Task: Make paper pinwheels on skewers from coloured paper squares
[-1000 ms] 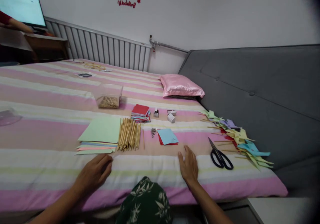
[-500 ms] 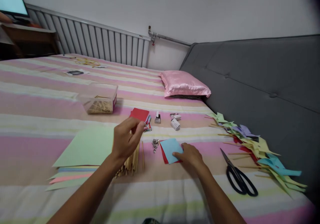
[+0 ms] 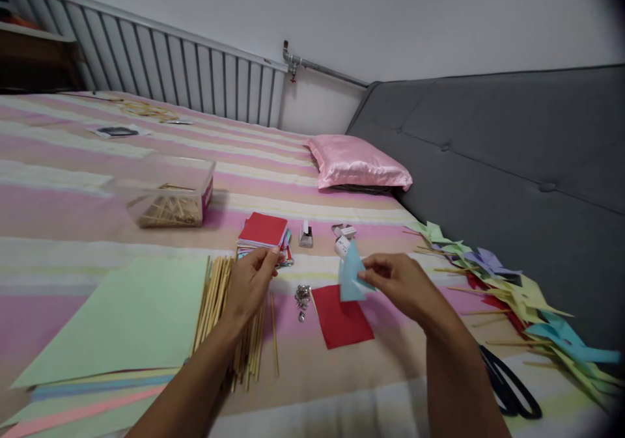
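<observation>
My right hand [image 3: 398, 285] pinches a light blue paper square [image 3: 352, 274] by its right side, raised and tilted, with slits showing at its edge. Beneath it a red paper square [image 3: 344, 321] lies on the bed. My left hand [image 3: 254, 278] has thumb and fingers pressed together above a bundle of wooden sticks [image 3: 212, 301]; whatever they may hold is too small to make out. Just beyond those fingers sits a stack of small paper squares, a red one [image 3: 263, 228] on top. Between my hands is a little pile of metal pins [image 3: 303, 297].
Large coloured paper sheets [image 3: 122, 314] lie at left, below a clear plastic box [image 3: 170, 207] of sticks. Small boxes [image 3: 306, 235] stand ahead. Paper pinwheels [image 3: 502, 288] line the right side near black-handled scissors [image 3: 512, 386], partly behind my right arm. A pink pillow [image 3: 359, 161] lies farther back.
My right hand has lifted the blue square off the red one and tilted it up. My left hand has lowered slightly, nearer the stick bundle. The view has shifted right and down.
</observation>
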The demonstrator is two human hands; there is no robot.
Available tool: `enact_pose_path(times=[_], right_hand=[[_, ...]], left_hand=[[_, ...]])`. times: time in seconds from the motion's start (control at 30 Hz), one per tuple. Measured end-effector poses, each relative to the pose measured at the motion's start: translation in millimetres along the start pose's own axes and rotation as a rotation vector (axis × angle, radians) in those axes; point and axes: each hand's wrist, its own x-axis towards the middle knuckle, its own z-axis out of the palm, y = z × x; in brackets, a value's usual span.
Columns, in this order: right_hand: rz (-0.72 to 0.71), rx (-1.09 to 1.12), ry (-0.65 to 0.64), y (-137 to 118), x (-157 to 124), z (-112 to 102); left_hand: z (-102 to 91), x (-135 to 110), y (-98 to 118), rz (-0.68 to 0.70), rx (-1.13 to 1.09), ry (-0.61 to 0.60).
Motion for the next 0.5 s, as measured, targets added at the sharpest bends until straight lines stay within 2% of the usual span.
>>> enact_pose_path(times=[0.1,0.2,0.27,0.33,0.4,0.5], right_hand=[[-0.092,0.174,0.039,-43,14,-3],[-0.125,0.378,0.054,-71,20,15],[-0.121,0.542,0.054,-74,21,35],[-0.036,0.675,0.043,-68,21,55],[0.025,0.740,0.022,-61,23,71],[0.040,0.812,-0.014,-56,25,82]], left_hand=[[1.6,0,0,-0.056,-0.117,0.089],[1.9,0,6,-0.151,-0.372,0.092],[-1.2,0,14,-0.193,-0.566,0.035],[-6.7,-1,25,-0.223,-0.688,0.006],[-12.6,-3,36,-0.254,-0.722,-0.029],[-18.0,-7,46,-0.258,-0.722,-0.066]])
